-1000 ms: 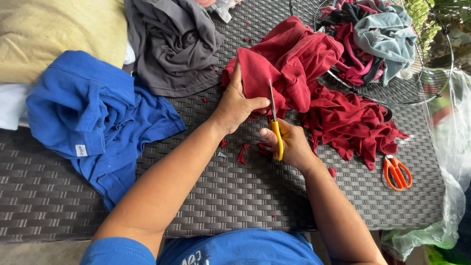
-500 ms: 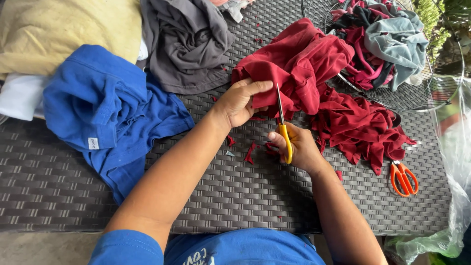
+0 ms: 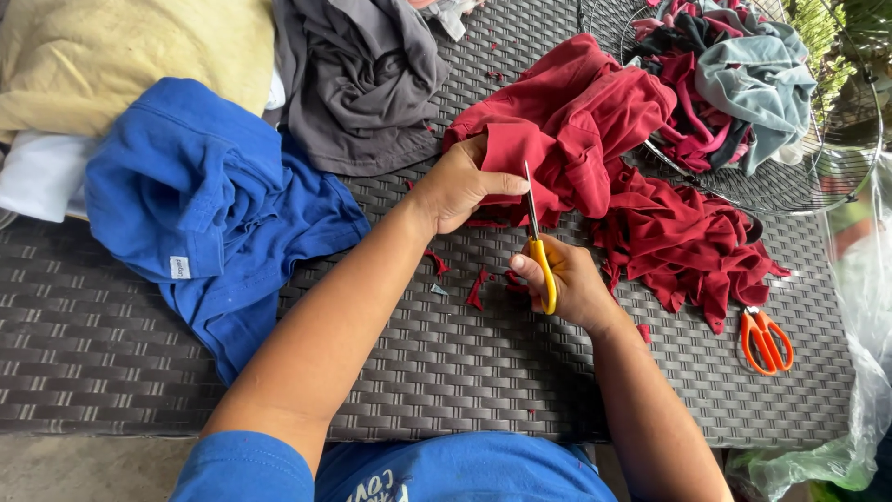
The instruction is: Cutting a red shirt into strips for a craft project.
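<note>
1. At the middle of the woven dark surface (image 3: pixel 446 372), the left hand (image 3: pixel 460 186) pinches a fold of the dark red garment (image 3: pixel 557 121), thumb stretched across the cloth and fingers tucked behind it, holding the edge taut.
2. Just near of it, the right hand (image 3: pixel 567 279) is closed around the yellow-handled scissors (image 3: pixel 539 246), whose blades point away from the person and meet the held edge of the red cloth. Whether the blades are apart or together cannot be told from this angle.
3. To the right of the hands lies a heap of red cut pieces (image 3: pixel 688 242), and small red scraps (image 3: pixel 478 284) are scattered on the surface near the wrists. Judging from this, a good part of the red cloth is already cut up, while the bunched portion under the left hand is not yet.
4. On the left, a blue garment (image 3: pixel 204 204) lies whole, with a grey garment (image 3: pixel 358 79) beyond it and a yellow cloth (image 3: pixel 111 56) at the far left corner; these appear untouched by cutting.
5. At the far right, a round wire basket (image 3: pixel 808 181) holds mixed strips in red, pink and pale grey-blue.
6. A second pair of scissors, with orange handles (image 3: pixel 764 339), rests idle on the surface near the right edge, beside a clear plastic bag (image 3: pixel 859 372).
</note>
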